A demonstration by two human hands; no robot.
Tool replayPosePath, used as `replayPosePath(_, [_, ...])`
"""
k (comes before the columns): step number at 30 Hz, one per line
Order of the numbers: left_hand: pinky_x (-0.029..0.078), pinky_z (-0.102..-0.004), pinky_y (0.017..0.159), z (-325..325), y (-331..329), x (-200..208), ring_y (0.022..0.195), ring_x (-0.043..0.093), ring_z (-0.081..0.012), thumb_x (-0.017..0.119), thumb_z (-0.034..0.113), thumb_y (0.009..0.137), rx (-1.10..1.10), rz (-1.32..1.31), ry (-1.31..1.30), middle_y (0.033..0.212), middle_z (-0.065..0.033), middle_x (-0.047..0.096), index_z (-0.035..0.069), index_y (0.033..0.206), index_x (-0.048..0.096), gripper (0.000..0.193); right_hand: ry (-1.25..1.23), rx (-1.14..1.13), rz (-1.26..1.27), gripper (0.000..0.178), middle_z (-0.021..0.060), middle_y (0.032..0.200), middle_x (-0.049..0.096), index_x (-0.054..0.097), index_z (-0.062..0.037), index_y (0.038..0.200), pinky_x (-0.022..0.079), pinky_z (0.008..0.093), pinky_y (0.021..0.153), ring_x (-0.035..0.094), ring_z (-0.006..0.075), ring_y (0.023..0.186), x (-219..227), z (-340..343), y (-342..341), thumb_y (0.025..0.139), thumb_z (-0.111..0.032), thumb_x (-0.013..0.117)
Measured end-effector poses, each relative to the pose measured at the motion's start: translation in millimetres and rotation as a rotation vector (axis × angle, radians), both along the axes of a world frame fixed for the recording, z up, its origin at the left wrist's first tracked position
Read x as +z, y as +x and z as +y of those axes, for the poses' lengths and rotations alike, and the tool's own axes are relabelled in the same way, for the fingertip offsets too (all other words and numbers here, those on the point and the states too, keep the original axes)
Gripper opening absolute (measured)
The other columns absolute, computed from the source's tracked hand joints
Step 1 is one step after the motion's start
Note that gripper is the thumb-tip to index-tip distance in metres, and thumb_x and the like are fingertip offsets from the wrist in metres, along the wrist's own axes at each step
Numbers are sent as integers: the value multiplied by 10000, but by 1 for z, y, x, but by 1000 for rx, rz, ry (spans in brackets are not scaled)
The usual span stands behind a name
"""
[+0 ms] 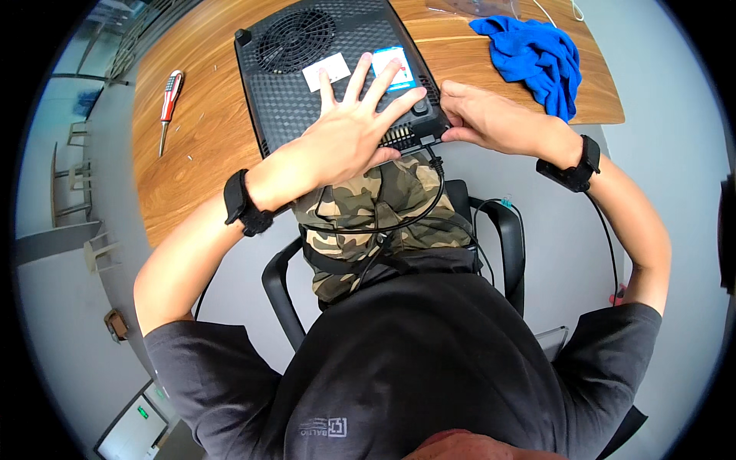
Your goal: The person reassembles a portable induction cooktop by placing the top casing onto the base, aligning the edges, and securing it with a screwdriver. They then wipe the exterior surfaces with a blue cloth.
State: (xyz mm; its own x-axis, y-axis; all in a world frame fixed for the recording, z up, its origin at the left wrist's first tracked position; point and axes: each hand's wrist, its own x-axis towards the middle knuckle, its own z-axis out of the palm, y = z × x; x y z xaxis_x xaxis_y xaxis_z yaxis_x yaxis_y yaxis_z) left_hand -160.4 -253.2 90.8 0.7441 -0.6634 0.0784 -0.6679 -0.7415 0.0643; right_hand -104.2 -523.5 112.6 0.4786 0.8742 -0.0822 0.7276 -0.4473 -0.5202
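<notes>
A black induction cooker [345,34] lies upside down on the near edge of the table, its round fan grille and small feet facing up. My left hand [349,126] presses flat on its textured underside, fingers spread across a white label [326,70] and a blue-and-white label [404,80]. At the near right corner, my right hand [479,115] is closed, fingers curled against the cooker's edge; the exact contact of the fingertips is partly hidden. A black power cord [437,165] comes out beside that corner and loops down over my lap.
A red-and-white screwdriver [170,96] lies on the wooden table [207,153] to the left, with tiny pale bits near it. A crumpled blue cloth [537,61] rests at the right edge. Behind it are a clear plastic bag [479,6] and a white cable. The chair's armrests [512,245] flank my lap.
</notes>
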Motion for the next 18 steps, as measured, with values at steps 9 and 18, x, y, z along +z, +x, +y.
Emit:
replayPosePath(9, [171,-857,1085,3,2,1,1553,51,-524,756,355,911,-15,31,20,1713,-205,70,238,1637,228,905,-294,-307,-31,453,231,702,677,722,18,798,554,536,710,686,448,730,-2,17,-43,989,-385,639])
replayPosePath(18, [145,-847,1110,0,3,7,1561,7,-509,751,367,916,13,109,75,1721,-186,37,254,1647,184,932,-178,-405,-56,375,207,583,601,682,4,686,501,455,591,628,394,583,-7,32,-58,864,-323,727])
